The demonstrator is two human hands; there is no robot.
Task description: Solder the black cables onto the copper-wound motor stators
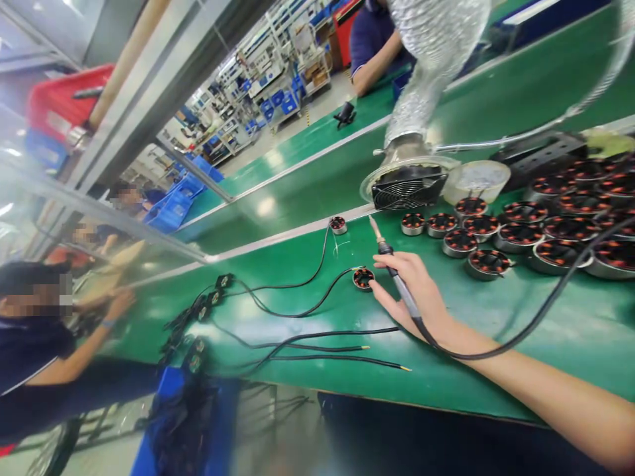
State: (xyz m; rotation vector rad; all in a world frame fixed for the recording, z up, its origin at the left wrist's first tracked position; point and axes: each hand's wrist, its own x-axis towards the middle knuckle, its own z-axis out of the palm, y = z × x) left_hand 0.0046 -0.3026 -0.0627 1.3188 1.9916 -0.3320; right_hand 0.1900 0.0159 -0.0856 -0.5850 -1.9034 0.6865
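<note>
My right hand (417,294) holds a soldering iron (397,277) between its fingers, with the tip pointing up and away. Its thumb reaches to the edge of a small round motor stator (364,278) with copper windings, which lies on the green bench. A black cable (307,312) runs from the left to that stator. Farther back, another stator (338,225) has its own black cable (323,254) leading to it. Loose cables with bare tinned ends (364,347) lie nearer the front edge. My left hand is out of view.
Several more stators (489,263) crowd the right side, near a translucent tub (476,182). A fume extractor fan (409,188) hangs on a foil duct behind. Black plugs (201,307) are heaped left, above a blue bin (169,396). Co-workers sit at the left and across the bench.
</note>
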